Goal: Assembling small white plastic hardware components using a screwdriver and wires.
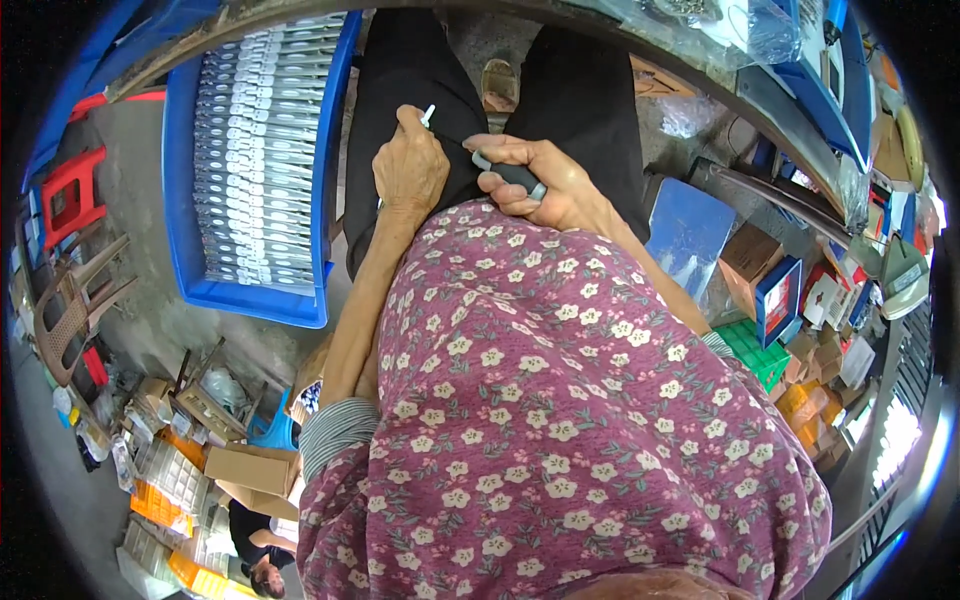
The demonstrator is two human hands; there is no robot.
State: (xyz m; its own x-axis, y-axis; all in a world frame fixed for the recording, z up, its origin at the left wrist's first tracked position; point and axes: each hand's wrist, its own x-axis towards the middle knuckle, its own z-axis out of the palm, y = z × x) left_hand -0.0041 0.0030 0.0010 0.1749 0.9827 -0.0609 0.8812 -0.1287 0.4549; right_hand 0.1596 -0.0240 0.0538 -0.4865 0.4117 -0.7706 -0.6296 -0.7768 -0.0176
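Grey concrete floor is spreading under a cluttered work area, and over the person's black-trousered lap the right hand (540,185) is curling shut around a dark grey handle-shaped part (515,176), while the left hand (410,165), just beside it, is pinching a small white piece (428,115) between fingertips. Left of the lap a blue crate (325,200) is holding rows of grey-and-white parts (255,150), and further out from the lap cardboard boxes (250,468), a red stool (70,195) and a green crate (755,352) are standing.
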